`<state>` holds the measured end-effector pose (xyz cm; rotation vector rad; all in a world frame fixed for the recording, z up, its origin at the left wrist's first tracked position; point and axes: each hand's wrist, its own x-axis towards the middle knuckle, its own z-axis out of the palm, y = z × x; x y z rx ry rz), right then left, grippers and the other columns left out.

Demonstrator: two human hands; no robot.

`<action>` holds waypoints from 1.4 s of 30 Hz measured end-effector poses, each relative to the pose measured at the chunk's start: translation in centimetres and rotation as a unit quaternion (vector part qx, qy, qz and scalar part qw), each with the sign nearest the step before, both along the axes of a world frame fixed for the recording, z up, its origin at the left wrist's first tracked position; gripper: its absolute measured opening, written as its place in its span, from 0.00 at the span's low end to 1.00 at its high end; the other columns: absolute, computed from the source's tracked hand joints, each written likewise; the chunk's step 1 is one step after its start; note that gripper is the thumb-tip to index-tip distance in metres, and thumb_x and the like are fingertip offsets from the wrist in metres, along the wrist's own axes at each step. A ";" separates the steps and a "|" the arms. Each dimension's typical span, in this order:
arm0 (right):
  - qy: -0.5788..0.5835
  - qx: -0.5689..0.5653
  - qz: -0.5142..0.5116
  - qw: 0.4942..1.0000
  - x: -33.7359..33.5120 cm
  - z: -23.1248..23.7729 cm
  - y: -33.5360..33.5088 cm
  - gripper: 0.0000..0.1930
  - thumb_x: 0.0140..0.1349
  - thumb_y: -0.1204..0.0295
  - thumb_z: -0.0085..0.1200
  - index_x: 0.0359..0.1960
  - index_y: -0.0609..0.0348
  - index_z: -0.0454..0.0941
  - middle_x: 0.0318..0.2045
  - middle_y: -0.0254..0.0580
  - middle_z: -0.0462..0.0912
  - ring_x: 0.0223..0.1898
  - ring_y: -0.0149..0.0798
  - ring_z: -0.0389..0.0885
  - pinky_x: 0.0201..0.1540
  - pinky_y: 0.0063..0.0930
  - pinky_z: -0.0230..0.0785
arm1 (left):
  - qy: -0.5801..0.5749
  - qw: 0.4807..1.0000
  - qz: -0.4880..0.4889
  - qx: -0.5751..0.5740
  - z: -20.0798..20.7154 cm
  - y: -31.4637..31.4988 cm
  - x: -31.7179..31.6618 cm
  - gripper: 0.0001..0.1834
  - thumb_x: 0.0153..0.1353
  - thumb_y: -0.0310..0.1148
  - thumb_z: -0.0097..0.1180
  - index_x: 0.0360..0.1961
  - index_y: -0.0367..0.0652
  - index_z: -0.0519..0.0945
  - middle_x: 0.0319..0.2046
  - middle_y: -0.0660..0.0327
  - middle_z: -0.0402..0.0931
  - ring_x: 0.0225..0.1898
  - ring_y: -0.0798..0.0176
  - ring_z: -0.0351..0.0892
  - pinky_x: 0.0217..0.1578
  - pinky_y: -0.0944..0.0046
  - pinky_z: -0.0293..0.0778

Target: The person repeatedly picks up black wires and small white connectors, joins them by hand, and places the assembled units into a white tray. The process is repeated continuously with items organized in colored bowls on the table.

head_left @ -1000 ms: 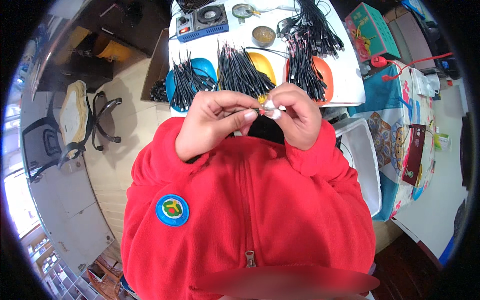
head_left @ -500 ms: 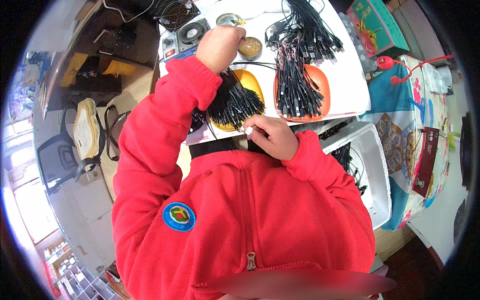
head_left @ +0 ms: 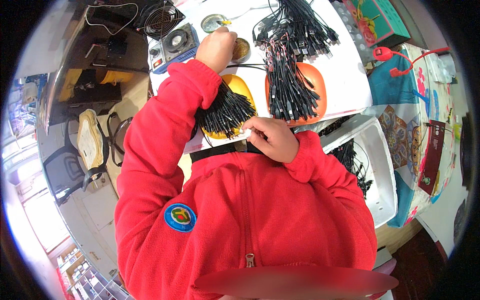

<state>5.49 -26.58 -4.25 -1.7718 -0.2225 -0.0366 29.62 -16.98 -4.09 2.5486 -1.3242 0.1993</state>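
Observation:
My left hand [head_left: 217, 50] is closed in a fist over the back of the table, beside a round tin [head_left: 242, 50] of amber-brown material. Whatever its fingers grip is hidden. At the table's front edge my right hand [head_left: 274, 140] pinches a small white piece [head_left: 247, 133] between thumb and fingertips. Just left of that piece, many black cable ends [head_left: 226, 112] lie bunched on a yellow tray [head_left: 244, 86]. An orange tray [head_left: 316, 82] to the right carries black cables with metal plugs [head_left: 290, 90].
Behind the left hand stand a grey-blue device with dials [head_left: 175, 44], a black fan [head_left: 161, 21] and another round tin [head_left: 214, 23]. More black cables [head_left: 305, 27] are heaped at the back. A white foam box [head_left: 387, 185] holding cables sits right of my lap.
The view has shifted slightly, so the table things appear farther left. My left hand now overlaps the amber tin's edge a little more. The right hand keeps its pinch.

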 end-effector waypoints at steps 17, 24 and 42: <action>-0.011 -0.049 -0.032 0.998 -1.0 -0.4 1.0 0.04 0.60 0.75 0.51 0.36 0.59 0.74 0.22 0.39 0.75 0.20 0.35 0.72 0.25 0.26 0.64 | 0.013 0.993 0.001 -0.120 3.9 3.1 -1.1 0.05 0.53 0.28 0.58 0.29 0.37 0.78 0.28 0.49 0.75 0.32 0.44 0.77 0.34 0.52 0.73; 0.029 -0.058 0.003 0.998 -1.5 1.0 1.5 0.05 0.60 0.73 0.50 0.35 0.60 0.74 0.23 0.45 0.77 0.23 0.45 0.77 0.28 0.33 0.67 | -0.068 0.988 0.076 -0.114 6.4 9.3 2.0 0.07 0.52 0.28 0.61 0.32 0.38 0.82 0.29 0.50 0.79 0.32 0.48 0.79 0.33 0.57 0.75; 0.050 -0.076 0.018 0.996 -0.6 0.9 1.6 0.06 0.60 0.72 0.50 0.37 0.59 0.73 0.27 0.48 0.78 0.29 0.50 0.78 0.32 0.35 0.69 | -0.044 0.995 0.071 0.063 3.6 12.9 8.8 0.06 0.53 0.28 0.58 0.32 0.38 0.82 0.31 0.48 0.77 0.38 0.45 0.78 0.40 0.52 0.74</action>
